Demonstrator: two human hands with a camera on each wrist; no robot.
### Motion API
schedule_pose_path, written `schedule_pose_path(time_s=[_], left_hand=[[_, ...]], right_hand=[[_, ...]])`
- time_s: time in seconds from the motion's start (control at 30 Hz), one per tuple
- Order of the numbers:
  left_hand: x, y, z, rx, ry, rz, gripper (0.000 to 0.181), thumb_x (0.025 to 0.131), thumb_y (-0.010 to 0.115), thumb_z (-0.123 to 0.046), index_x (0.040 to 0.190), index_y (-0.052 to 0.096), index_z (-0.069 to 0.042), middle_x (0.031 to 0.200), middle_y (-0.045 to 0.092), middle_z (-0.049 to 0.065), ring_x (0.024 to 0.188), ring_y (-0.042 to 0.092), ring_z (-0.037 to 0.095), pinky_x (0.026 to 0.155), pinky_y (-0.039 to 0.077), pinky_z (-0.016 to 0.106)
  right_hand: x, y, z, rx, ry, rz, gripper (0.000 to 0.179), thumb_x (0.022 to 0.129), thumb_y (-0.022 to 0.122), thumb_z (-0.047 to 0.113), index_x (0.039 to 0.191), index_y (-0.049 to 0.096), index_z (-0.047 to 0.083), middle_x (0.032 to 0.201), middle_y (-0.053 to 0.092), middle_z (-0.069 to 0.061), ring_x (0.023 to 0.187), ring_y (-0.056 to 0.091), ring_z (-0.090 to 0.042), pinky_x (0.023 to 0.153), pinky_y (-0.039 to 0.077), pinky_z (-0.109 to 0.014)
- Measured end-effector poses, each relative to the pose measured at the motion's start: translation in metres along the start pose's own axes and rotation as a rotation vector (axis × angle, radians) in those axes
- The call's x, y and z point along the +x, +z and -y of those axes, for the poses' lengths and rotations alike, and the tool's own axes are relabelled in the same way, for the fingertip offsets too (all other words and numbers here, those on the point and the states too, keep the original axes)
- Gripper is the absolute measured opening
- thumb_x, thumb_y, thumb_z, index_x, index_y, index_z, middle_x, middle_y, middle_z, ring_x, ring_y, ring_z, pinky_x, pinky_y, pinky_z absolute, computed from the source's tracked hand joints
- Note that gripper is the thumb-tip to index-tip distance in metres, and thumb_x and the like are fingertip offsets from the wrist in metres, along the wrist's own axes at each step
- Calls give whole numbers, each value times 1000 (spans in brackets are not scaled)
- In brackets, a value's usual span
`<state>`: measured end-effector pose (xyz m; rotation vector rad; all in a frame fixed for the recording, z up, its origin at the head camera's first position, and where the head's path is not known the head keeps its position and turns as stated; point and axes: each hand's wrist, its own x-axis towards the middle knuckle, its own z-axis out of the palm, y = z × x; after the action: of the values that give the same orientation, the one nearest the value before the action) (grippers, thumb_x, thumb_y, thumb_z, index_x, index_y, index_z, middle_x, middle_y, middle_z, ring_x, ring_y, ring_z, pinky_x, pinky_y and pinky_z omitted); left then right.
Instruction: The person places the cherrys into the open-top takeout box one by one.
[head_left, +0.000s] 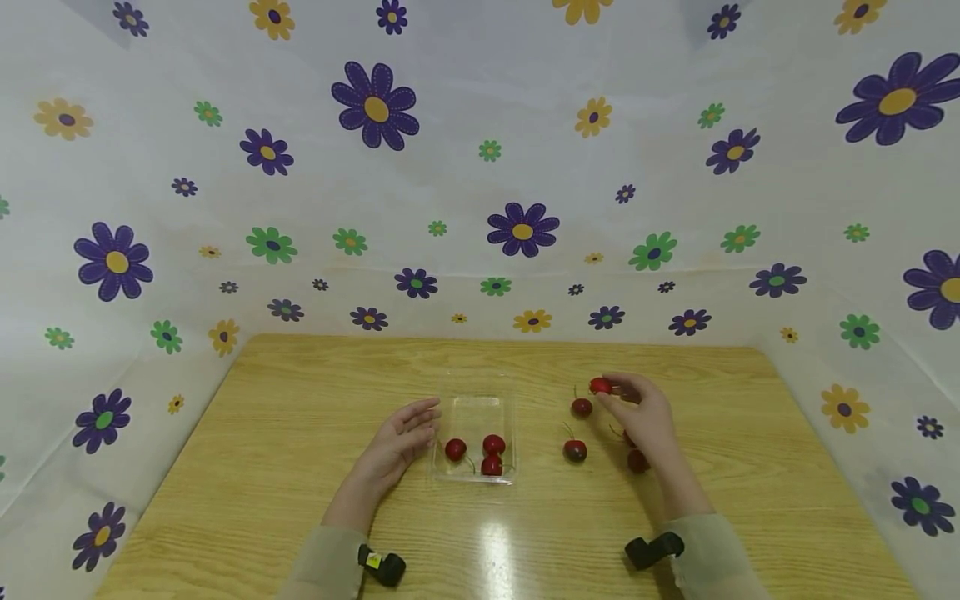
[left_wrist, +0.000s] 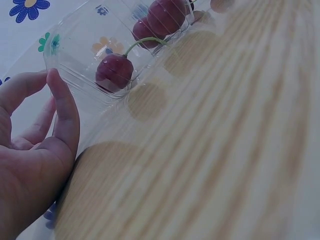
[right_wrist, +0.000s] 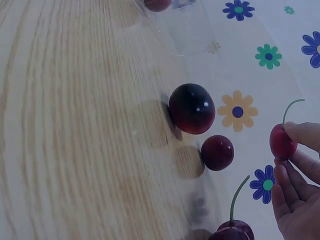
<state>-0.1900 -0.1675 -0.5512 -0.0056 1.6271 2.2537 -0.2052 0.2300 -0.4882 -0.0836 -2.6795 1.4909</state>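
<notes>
Cherries [head_left: 575, 452], three in one clear box [head_left: 476, 418], left hand [head_left: 397, 442] spread beside it, four loose, right hand [head_left: 643, 413] pinching one

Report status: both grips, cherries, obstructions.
Right grip pinches round red green-stemmed cherry. Left grip beside clear rectangular plastic box, three red cherries inside. Two loose cherries between right grip and box.

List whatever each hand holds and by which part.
Right hand: a cherry, pinched by its red body. Left hand: at the edge of the clear container; grip unclear.
</notes>
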Motion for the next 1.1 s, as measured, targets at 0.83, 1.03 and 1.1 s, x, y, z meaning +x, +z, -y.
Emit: schedule_pose_path(time_s=[0.83, 1.03, 1.1], left_hand=[[-2, 0, -3, 1, 7, 16, 61, 103, 55, 9, 160, 34, 8, 128, 60, -2, 106, 64, 6, 84, 57, 17], [-2, 1, -3, -7, 4, 16, 61, 103, 55, 9, 160, 34, 9, 126, 61, -3, 105, 65, 5, 84, 57, 17], [-2, 1, -3, -9, 3, 17, 61, 103, 55, 9, 160, 34, 9, 126, 61, -3, 105, 65, 4, 84, 57, 17]], right_hand=[[-12, 34, 23, -27, -191, 27, 33, 95, 80, 6, 126, 73, -2, 118, 72, -21, 105, 69, -36, 99, 56, -52], [-14, 43, 27, -14, -194, 48, 32, 94, 80, 6, 125, 74, 0, 114, 72, -19, 102, 68, -36, 96, 57, -48], [-15, 45, 29, -2, -199, 60, 32, 94, 80, 5, 125, 74, 1, 116, 72, -19, 104, 68, -37, 97, 57, -49]])
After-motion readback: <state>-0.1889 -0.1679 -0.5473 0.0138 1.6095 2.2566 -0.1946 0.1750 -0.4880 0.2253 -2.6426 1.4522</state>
